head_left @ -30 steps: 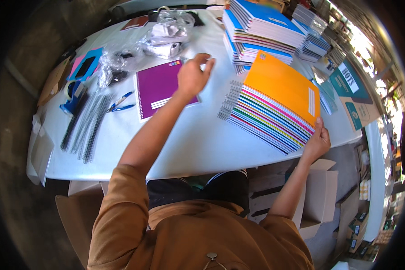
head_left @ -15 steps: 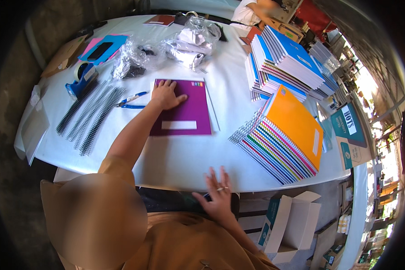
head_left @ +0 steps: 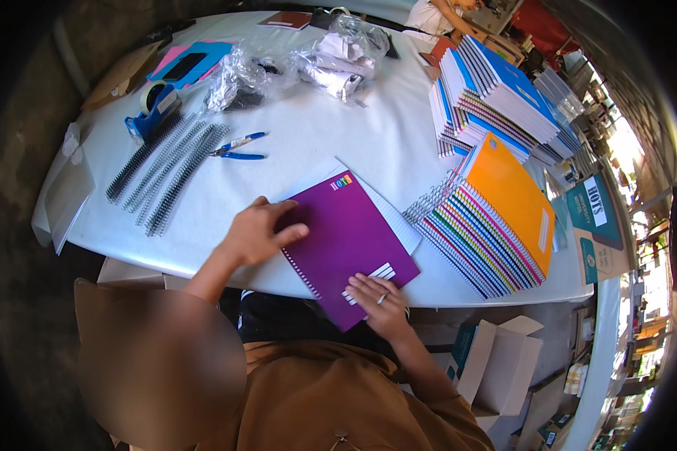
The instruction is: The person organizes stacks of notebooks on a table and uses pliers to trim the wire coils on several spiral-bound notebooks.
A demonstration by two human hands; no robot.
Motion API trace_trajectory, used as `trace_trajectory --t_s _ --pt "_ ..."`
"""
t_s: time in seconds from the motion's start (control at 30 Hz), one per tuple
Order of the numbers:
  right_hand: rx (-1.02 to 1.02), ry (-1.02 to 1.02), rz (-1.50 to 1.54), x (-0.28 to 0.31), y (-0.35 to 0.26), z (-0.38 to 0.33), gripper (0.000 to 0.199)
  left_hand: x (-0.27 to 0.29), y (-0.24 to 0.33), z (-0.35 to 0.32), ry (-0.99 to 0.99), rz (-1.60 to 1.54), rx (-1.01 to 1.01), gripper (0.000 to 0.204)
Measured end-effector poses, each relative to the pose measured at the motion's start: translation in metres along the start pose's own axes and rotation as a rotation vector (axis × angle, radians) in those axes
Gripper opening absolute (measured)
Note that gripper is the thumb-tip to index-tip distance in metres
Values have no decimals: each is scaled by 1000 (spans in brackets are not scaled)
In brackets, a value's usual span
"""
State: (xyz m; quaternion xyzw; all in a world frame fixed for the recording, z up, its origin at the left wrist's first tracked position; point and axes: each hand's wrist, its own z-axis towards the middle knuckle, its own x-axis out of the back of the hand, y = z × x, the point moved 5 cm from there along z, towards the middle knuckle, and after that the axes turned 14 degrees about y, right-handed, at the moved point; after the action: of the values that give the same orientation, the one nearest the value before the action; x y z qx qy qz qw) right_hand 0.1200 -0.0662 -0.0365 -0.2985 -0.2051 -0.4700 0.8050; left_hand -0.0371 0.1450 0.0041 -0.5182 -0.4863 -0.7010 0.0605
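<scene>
A purple notebook (head_left: 353, 225) lies tilted on the table in front of me, its lower corner past the near edge. A row of punched holes runs down its left side, with no coil in it. White lined sheets (head_left: 395, 218) stick out beneath. My left hand (head_left: 259, 231) is at its upper left edge, thumb and fingers apart. My right hand (head_left: 382, 304) grips the lower edge, fingers over the white label lines and thumb hidden. Loose wire coils (head_left: 177, 173) lie to the left, beside blue-handled pliers (head_left: 241, 156) and a blue pen (head_left: 247, 140).
Coil-bound notebooks with an orange cover on top (head_left: 515, 203) are stacked at right, blue-covered notebooks (head_left: 496, 83) behind them. Crumpled plastic and paper (head_left: 342, 60), a tape dispenser (head_left: 154, 116) and a phone (head_left: 184, 66) lie farther back. An open carton (head_left: 508, 361) stands below the table.
The purple notebook has come toward me and turned, its lower corner now past the table edge. My left hand has drawn back to its edge; my right hand has come onto it.
</scene>
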Motion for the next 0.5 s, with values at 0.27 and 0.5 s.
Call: trace_trajectory --t_s 0.27,0.5 --pt "-479 664 553 78 24 71 26 21 11 -25 616 -831 -194 83" --pt "-567 722 687 74 32 95 16 0 -4 -8 639 -1088 -94 45"
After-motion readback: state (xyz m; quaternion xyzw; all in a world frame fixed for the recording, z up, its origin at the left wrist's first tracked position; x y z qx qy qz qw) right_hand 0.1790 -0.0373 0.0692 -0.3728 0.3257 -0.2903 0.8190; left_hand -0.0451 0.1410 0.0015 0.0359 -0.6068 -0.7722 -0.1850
